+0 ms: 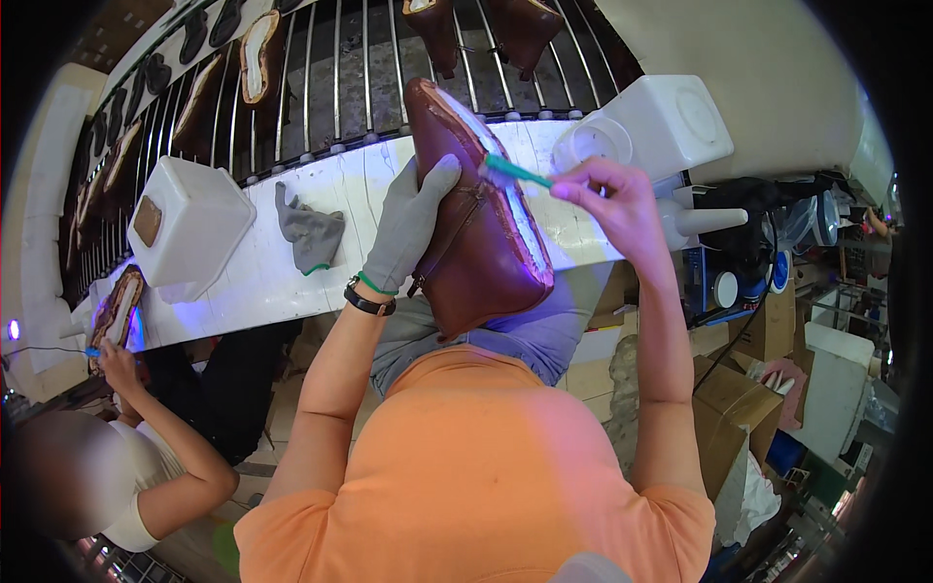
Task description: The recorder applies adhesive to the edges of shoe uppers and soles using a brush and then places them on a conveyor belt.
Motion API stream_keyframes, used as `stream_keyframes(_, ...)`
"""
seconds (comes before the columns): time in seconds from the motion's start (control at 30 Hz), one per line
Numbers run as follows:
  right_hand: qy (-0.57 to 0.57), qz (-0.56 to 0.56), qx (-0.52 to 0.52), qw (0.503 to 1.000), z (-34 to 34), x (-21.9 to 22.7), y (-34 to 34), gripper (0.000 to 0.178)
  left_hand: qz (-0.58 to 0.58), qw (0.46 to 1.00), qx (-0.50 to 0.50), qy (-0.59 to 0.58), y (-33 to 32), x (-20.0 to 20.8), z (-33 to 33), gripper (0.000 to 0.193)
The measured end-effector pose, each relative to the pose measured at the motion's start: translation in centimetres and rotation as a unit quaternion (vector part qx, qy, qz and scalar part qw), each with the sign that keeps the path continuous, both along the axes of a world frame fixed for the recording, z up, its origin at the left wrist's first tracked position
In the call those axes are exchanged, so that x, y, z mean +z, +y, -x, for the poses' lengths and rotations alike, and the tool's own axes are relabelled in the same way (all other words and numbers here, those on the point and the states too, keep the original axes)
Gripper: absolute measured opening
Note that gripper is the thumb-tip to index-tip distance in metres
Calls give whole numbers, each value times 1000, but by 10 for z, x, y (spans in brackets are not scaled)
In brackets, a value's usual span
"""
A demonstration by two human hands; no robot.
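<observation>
A: Where is the boot held, and how will it handle?

B: Held tilted over the near table edge and lap, pale underside turned right. Likely light; leather judged supple, slightly slick. Best gripped beside the zipper.

A: Hand poses?

B: Boot clasped by the gloved left hand, thumb uppermost; far fingers hidden, spread cannot be told. Green brush pinched between right hand thumb and fingers, forearm raised, bristles at the underside's edge.
</observation>
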State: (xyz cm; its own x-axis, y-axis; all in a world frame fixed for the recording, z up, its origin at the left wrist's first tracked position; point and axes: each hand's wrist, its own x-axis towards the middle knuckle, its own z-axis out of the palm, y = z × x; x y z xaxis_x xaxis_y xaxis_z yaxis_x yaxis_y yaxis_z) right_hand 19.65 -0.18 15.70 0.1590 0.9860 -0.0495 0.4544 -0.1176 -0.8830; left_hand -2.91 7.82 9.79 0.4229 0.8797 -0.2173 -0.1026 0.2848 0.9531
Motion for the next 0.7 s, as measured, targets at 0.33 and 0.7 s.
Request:
stream_keyframes(0.33,15,73,172,982,-22,30,-1,14,58,998,-8,-29,8,2,4,53)
stream_keyframes(0.7,13,24,141,990,-19,26,14,17,78,996,-45,-29,4,-3,0,51)
